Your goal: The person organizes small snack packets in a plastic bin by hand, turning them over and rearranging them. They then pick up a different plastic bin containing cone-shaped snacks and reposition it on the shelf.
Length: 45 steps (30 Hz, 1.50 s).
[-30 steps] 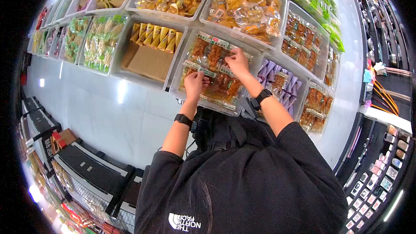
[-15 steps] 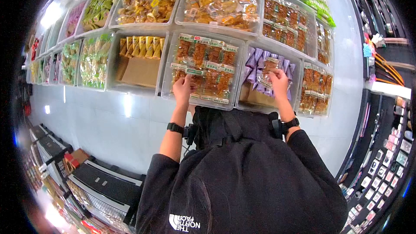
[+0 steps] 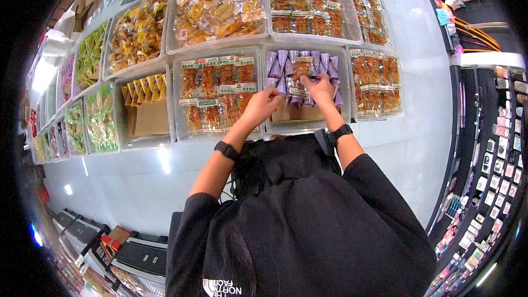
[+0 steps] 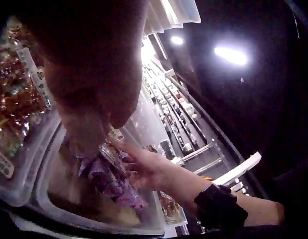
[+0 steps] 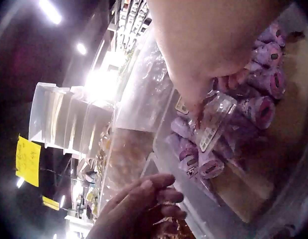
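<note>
My right hand (image 3: 320,89) pinches a small clear packet of brown snack (image 3: 302,67) over several purple cone-shaped packs (image 3: 280,58). These stand in a translucent plastic bin (image 3: 347,80) with brown cardboard (image 3: 289,114) showing at its near side. In the right wrist view, the clear packet (image 5: 217,117) has a white label and lies across the purple packs. My left hand (image 3: 262,106) hovers at the left rim of that bin, holding nothing. Its loosely bent fingers show in the right wrist view, where the left hand (image 5: 139,206) is beside the bin wall.
Left of the purple packs stands a bin of brown snack packets (image 3: 210,114); to the right is another batch of snack packets (image 3: 377,85). Yellow cones (image 3: 146,89) occupy a bin farther left. Behind are bins of yellow bagged snacks (image 3: 217,8). Pale floor (image 3: 121,179) runs along the front.
Both hands have moved from the brown snack bin toward the purple-pack bin, the right one first, reaching the clear packet there. The left hand has left the snack packets. The head view has shifted rightward.
</note>
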Available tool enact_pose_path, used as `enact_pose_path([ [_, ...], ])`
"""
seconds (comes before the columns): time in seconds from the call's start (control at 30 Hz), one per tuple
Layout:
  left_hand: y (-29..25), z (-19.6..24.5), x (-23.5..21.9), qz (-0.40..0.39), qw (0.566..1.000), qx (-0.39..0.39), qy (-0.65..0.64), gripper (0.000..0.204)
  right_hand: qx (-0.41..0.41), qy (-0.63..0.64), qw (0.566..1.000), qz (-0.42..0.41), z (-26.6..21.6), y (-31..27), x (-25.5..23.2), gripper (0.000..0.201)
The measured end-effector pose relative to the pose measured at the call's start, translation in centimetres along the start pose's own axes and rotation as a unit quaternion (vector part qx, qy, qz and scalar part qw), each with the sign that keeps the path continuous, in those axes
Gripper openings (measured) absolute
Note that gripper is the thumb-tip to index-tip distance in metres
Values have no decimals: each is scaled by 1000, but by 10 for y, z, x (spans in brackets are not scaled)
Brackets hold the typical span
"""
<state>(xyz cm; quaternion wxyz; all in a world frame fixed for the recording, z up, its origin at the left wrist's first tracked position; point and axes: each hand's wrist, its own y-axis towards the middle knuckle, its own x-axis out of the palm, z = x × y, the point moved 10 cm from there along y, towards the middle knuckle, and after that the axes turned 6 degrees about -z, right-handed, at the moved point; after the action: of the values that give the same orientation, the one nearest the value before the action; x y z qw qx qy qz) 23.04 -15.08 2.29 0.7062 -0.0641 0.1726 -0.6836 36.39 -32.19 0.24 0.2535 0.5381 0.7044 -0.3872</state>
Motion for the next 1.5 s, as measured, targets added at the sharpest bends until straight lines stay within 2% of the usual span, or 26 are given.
enact_pose_path([
  [0.03,6,-2,5,-9,1000,10,-10,24,2,-26,1000,3,3,4,3,64],
  [0.1,19,-22,21,-37,999,-16,20,25,9,51,998,31,29,18,17,58],
  [0.17,12,-24,15,13,999,-8,-37,27,26,307,945,-106,48,33,58,51],
  [0.2,12,-22,15,6,1000,-6,-27,30,21,333,937,-106,19,13,37,32],
  [0.23,8,-24,13,15,999,-11,-27,30,17,332,936,-115,7,2,27,32],
  [0.3,2,-27,6,50,998,-19,-22,36,79,449,855,-247,-7,-17,40,25],
  [0.33,-2,-18,6,42,997,19,-60,38,77,492,826,-265,-17,-27,39,21],
  [0.37,-14,-22,-6,67,995,12,-68,38,72,480,825,-289,-34,-38,46,21],
  [0.43,-24,-19,7,-6,967,-62,-245,36,42,477,834,-275,-52,-54,40,20],
  [0.63,-74,-42,-42,107,936,-38,-332,28,-11,398,828,-395,-113,-83,80,35],
  [0.73,-103,-27,-77,212,961,7,-179,21,-45,372,820,-432,-134,-92,94,33],
  [0.77,-110,-24,-78,216,960,7,-181,21,-46,369,820,-435,-137,-91,98,33],
  [0.8,-124,-6,-91,277,958,25,-74,20,13,446,781,-437,-141,-92,104,30],
  [0.83,-138,12,-100,333,941,42,35,19,74,517,734,-434,-142,-94,108,27],
  [0.87,-146,26,-101,362,924,67,107,24,80,524,704,-473,-151,-101,108,25],
  [0.9,-151,31,-103,363,923,66,108,24,79,524,703,-475,-157,-104,105,25],
  [0.97,-167,87,-77,337,830,227,382,27,155,490,661,-547,-163,-129,108,39],
  [1.0,-168,90,-66,308,823,242,411,29,139,510,633,-566,-175,-138,102,42],
  [1.1,-170,86,-40,233,810,307,443,33,124,571,631,-510,-171,-127,109,33],
  [1.17,-171,77,-33,219,806,309,456,32,107,559,650,-503,-161,-120,112,23],
  [1.23,-175,77,-29,214,801,326,454,27,40,509,736,-445,-154,-109,102,19],
  [1.27,-177,76,-27,211,802,327,453,27,26,526,735,-428,-154,-104,97,19],
  [1.33,-183,74,-54,305,841,265,360,37,12,519,762,-387,-149,-97,89,18],
  [1.37,-181,72,-54,305,841,266,360,37,-2,511,787,-346,-146,-91,82,17],
  [1.43,-184,47,-87,425,862,166,219,49,-21,507,792,-339,-144,-88,82,16],
  [1.5,-176,30,-93,432,869,151,185,52,-60,498,800,-329,-145,-86,83,14],
])
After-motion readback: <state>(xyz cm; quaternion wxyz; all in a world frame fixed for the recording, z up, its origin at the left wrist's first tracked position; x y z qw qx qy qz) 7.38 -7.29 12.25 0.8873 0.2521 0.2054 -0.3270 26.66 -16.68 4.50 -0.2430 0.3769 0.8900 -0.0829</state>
